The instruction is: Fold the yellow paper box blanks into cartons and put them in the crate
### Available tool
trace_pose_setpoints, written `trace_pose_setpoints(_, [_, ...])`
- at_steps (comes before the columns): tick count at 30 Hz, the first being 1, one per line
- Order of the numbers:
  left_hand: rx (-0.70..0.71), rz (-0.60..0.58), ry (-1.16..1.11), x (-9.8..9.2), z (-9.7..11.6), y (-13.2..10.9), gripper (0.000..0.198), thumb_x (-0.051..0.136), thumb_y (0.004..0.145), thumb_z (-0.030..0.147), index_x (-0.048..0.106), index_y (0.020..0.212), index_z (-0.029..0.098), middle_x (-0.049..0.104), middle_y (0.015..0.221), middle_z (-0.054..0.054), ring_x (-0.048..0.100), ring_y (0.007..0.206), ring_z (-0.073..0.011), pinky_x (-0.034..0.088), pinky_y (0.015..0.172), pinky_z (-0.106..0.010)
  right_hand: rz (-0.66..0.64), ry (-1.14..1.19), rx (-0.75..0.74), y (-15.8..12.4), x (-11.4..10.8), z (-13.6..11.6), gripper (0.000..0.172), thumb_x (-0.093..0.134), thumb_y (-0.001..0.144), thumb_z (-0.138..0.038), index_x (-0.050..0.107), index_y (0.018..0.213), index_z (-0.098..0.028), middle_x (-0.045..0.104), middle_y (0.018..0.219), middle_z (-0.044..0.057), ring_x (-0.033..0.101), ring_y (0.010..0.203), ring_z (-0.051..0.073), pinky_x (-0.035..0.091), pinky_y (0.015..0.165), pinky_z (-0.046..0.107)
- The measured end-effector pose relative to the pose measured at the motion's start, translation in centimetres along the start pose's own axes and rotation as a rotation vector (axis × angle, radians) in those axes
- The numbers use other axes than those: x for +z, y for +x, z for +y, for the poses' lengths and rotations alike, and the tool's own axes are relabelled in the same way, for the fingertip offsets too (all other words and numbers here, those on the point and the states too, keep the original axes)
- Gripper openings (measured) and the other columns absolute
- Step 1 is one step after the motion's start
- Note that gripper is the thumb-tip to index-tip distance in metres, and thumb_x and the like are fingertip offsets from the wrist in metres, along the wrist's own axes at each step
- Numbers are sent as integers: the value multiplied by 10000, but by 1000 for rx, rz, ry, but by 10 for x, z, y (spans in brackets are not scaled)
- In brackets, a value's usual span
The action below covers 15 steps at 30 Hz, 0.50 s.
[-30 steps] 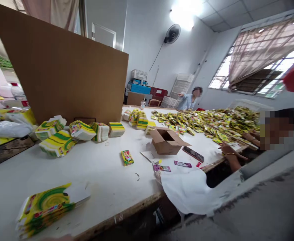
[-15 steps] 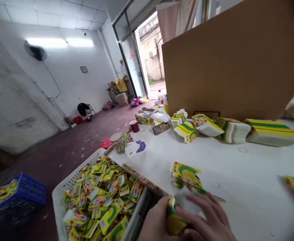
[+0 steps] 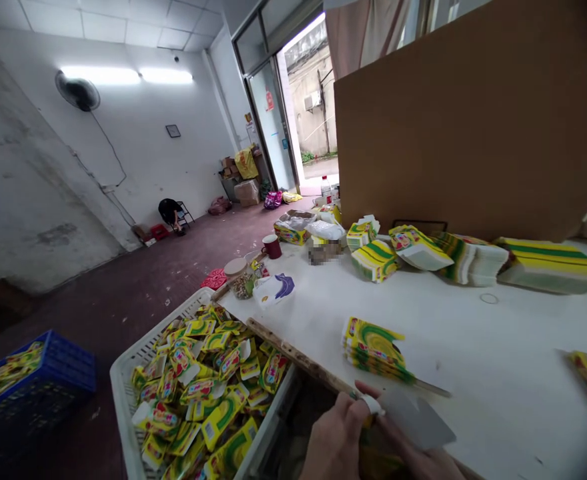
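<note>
At the table's front edge, my left hand (image 3: 334, 435) is closed, its fingers pinching the white end of a yellow packet (image 3: 379, 457). My right hand (image 3: 418, 460) is closed on the same packet, low in the view; a grey-white card flap (image 3: 418, 420) stands out above its fingers. Just beyond both hands, a small stack of yellow-green printed cards (image 3: 373, 347) lies on the white table (image 3: 503, 360), with a thin metal strip (image 3: 431, 387) sticking out from under it. Left of my hands, a white crate (image 3: 123, 400) holds several yellow packets (image 3: 223, 420).
Stacks of folded cartons (image 3: 548, 263) line the back of the table below a large brown board (image 3: 463, 127). A red mug (image 3: 272, 247) and a jar (image 3: 241, 280) stand at the far left edge. A blue crate (image 3: 68, 367) is on the floor. A person (image 3: 171, 213) bends over farther off.
The packet has been lowered and turned, with its grey-white flap now pointing right. My left hand has shifted slightly right, and my right hand has moved lower. The camera view has shifted slightly.
</note>
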State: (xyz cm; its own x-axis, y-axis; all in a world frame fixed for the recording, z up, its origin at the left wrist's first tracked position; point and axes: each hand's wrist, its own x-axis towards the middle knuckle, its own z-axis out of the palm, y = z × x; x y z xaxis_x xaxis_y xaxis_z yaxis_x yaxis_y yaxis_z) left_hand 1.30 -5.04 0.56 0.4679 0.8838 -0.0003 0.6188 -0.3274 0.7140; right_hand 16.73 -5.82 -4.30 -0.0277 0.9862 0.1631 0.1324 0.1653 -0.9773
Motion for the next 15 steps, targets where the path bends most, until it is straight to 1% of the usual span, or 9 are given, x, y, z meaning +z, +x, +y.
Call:
trace_pose_setpoints(2, [-10,34,-47,-7,6,-2,612,688,584,148,543,1179,168,611,1064,-144,625,925,-343,490,772,-397,9,-27,2,-2,-2,-2,485,474,917,-458,557,1330,-218,592,1333,109,562,1218,286,474,992,384])
trace_pose_setpoints(4, [-14,35,-155,-10,8,-4,599,646,635,141,481,1207,200,633,1067,-109,638,935,-304,492,778,-365,-5,-136,-47,-5,-3,-6,503,481,917,-413,499,1380,-217,533,1387,107,495,1277,287,414,1038,410])
trace_pose_setpoints(5, [-10,17,-208,-10,8,-4,605,632,654,140,450,1227,210,645,1065,-94,644,936,-289,494,781,-352,-40,-201,-89,-7,-3,-10,510,490,913,-374,468,1400,-225,497,1416,99,470,1297,280,396,1051,407])
trace_pose_setpoints(7, [-15,-4,-256,-6,5,-5,569,620,687,151,440,1224,205,655,1045,-85,646,937,-278,490,808,-353,-165,-318,-166,-10,-3,-16,545,524,886,-274,420,1421,-259,405,1476,70,418,1332,263,378,1067,378])
trace_pose_setpoints(8, [-33,8,-253,-4,4,-5,536,624,700,168,453,1208,191,649,1043,-95,640,939,-280,482,832,-365,-216,-360,-191,-10,-3,-18,566,529,871,-224,408,1422,-275,361,1497,59,398,1343,256,374,1071,364])
trace_pose_setpoints(10, [-99,79,-225,0,1,-6,483,645,720,223,482,1171,160,616,1071,-132,620,958,-293,460,883,-394,-272,-407,-199,-10,-4,-19,583,507,862,-158,396,1420,-283,312,1513,60,382,1350,248,382,1068,344])
trace_pose_setpoints(11, [-128,122,-216,1,1,-5,472,652,726,248,492,1159,149,596,1092,-148,604,981,-300,448,904,-403,-269,-414,-189,-9,-5,-17,570,484,867,-142,404,1414,-281,316,1511,65,391,1345,244,390,1063,340])
trace_pose_setpoints(13, [-151,188,-258,0,1,-5,476,677,703,254,515,1137,146,574,1117,-155,569,1038,-310,431,930,-403,-242,-412,-165,-7,-8,-9,522,445,883,-140,455,1386,-277,372,1490,70,413,1333,242,396,1062,353])
trace_pose_setpoints(15, [-173,239,-399,-3,1,-5,459,732,628,224,572,1054,170,594,1075,-124,549,1054,-311,423,937,-386,-178,-410,-138,-4,-14,0,477,420,901,-169,495,1363,-262,435,1459,78,447,1313,251,404,1058,380])
